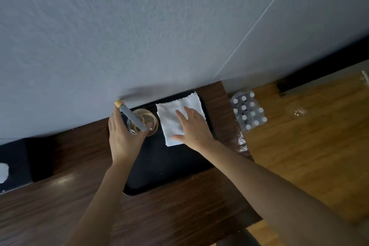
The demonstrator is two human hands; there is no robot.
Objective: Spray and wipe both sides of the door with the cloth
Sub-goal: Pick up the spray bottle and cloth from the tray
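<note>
A white cloth (175, 118) lies flat at the far end of a black tray (169, 168) on a dark wooden table (179, 211). My right hand (192, 128) rests on the cloth with its fingers spread and straight. To its left, my left hand (123, 136) grips a slim grey spray bottle (131, 116) with a tan top, holding it slanted above a clear glass (148, 121) that stands on the tray. No door can be told apart from the grey wall (139, 26) behind the table.
A shrink-wrapped pack of small water bottles (247, 112) stands on the light wooden floor (309, 136) to the right of the table. A black box with white tissue (4, 171) sits at the table's left edge. The wall runs close behind the tray.
</note>
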